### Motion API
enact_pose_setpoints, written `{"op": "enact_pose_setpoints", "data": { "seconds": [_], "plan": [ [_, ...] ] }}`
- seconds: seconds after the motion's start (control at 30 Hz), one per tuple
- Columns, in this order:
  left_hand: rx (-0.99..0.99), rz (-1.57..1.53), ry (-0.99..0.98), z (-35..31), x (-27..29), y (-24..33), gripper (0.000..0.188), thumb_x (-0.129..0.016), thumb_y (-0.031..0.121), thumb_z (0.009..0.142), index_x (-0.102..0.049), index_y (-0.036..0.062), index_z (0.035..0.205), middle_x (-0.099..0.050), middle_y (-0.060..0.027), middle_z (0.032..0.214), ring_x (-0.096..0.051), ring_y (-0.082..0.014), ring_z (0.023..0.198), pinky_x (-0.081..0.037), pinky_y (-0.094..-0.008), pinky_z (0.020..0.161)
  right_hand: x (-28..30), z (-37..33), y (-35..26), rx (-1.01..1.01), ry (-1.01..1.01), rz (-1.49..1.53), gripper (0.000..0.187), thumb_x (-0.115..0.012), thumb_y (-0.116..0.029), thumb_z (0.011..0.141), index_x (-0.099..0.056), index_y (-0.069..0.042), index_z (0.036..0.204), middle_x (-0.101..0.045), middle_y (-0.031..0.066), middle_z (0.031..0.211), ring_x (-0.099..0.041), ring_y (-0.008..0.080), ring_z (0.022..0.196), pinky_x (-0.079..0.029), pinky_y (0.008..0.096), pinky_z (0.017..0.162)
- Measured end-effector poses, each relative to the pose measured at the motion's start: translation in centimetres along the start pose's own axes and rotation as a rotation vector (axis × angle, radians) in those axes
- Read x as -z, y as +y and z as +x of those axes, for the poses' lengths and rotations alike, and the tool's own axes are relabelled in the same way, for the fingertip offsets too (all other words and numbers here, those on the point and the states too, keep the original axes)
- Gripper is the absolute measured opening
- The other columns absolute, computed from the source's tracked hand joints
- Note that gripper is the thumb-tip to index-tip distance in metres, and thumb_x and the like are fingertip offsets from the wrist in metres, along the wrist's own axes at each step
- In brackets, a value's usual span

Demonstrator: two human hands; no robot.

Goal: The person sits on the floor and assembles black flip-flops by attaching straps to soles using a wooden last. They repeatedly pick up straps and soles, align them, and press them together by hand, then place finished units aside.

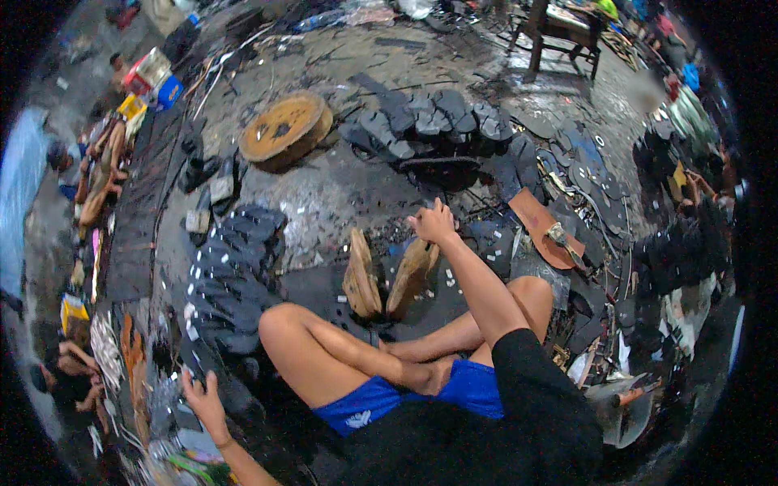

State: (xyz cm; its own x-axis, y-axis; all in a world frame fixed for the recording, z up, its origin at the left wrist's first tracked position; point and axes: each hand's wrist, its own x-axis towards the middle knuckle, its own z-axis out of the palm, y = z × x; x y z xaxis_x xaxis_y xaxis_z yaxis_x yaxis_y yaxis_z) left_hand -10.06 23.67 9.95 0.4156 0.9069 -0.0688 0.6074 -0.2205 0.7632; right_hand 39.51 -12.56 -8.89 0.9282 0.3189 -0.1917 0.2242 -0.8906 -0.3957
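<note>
My right hand (438, 224) is stretched forward over the toe end of a wooden shoe last (412, 277). Its fingers are curled; whether they touch the last or pinch some small thing is hidden. A second wooden last (362, 279) stands to the left of the first, both between my crossed legs and the working floor. Low on the left, my left hand (206, 405) has its fingers spread and holds nothing visible. It is nearest to a heap of dark sandal-shaped pieces (231, 279) with small white bits on them.
Ahead lies a round wooden block (285, 128), with a row of black sandals (433, 117) to its right. A brown board (547, 231) carries a brush-like tool (565, 241). Dark soles (587, 178) lie farther right. A wooden chair (563, 36) stands behind. Other people sit at both sides.
</note>
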Motion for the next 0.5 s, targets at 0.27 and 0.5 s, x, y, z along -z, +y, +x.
{"op": "enact_pose_setpoints", "data": {
  "seconds": [0.27,0.5],
  "plan": [
    [-0.438,0.231,0.192,-7.9,-7.3,11.3,0.040,-0.061,0.019,0.093,-0.054,-0.0013,0.127,-0.062,-0.0196,0.119,-0.062,-0.0275,0.095,-0.050,-0.0345,0.084,0.0,1.2,5.6,0.160,0.345,-0.332,0.040,-0.059,-0.030,0.086,-0.064,-0.005,0.118,-0.041,0.0175,0.145,-0.039,0.0338,0.133,-0.031,0.0466,0.108],
    [-0.273,-0.395,-0.317,-7.6,-19.7,12.0,0.050,-0.068,0.002,0.080,-0.049,-0.0013,0.127,-0.057,-0.0162,0.115,-0.055,-0.0278,0.108,-0.043,-0.0369,0.096,3.2,-18.0,-0.3,0.086,0.173,1.280,0.045,-0.063,-0.007,0.088,-0.048,0.001,0.131,-0.062,0.0088,0.114,-0.060,0.0152,0.094,-0.051,0.0298,0.075]
  ]
}}
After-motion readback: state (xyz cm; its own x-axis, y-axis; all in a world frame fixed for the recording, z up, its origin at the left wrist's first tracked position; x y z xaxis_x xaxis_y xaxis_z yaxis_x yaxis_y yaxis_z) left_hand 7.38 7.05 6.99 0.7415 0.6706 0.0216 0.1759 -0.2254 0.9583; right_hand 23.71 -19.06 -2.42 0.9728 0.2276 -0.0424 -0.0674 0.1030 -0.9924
